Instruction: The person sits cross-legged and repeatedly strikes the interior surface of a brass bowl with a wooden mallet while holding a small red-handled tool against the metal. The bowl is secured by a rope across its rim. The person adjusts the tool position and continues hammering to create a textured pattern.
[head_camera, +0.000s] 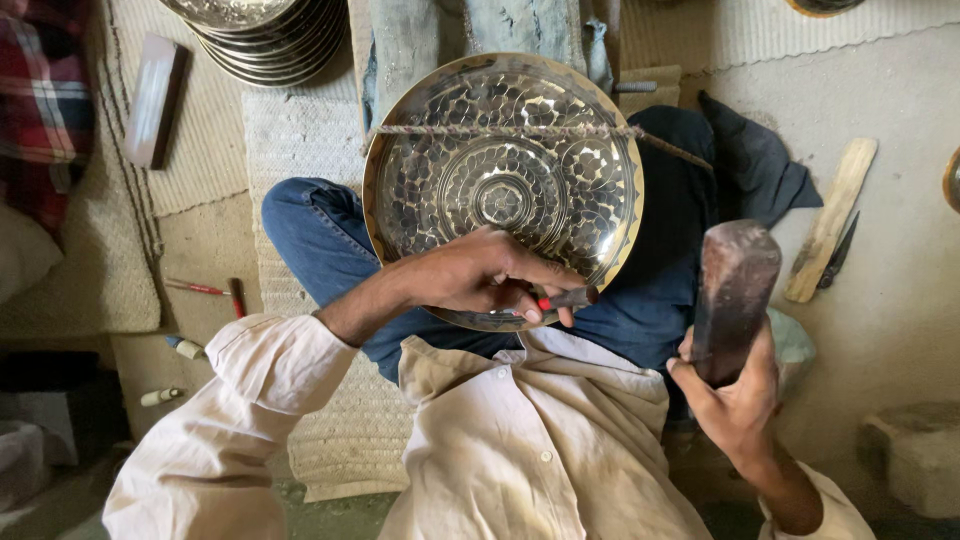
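Gripping a dark wooden mallet with a worn block head (733, 300), right hand (735, 400) sits at 4 o'clock of frame, fingers wrapped fully round the handle, head raised upright and clear of the work. Cream long-sleeved shirt (530, 440) fills the near edge at 6 o'clock.

Left hand (480, 275) is near centre, fingers pinched shut around a short dark chisel with a red band (562, 299). Chisel lies roughly level, tip pointing to 3 o'clock, at the lower rim of the round brass plate with engraved floral pattern (505, 190). Cannot tell if the tip touches metal.

Plate rests on the lap over blue denim jeans (320, 235), tilted toward the camera, centre rosette just above the left hand. A twisted brown cord (500, 131) runs straight across its upper third, from 9 to 3 o'clock, taut against the face.

At 9 o'clock on the floor: a red pencil-like stick (195, 288), and lower down small pale marker stubs (160, 396). At 3 o'clock: a pale flat wooden slat (832, 218) on the concrete, a dark pointed tool just beside it.

Far edge, 11 o'clock: a stack of similar brass plates (260, 35) on a woven cream mat (205, 130), with a dark oblong block (152, 100) lying beside it. Red plaid cloth (45, 100) at 10 o'clock.
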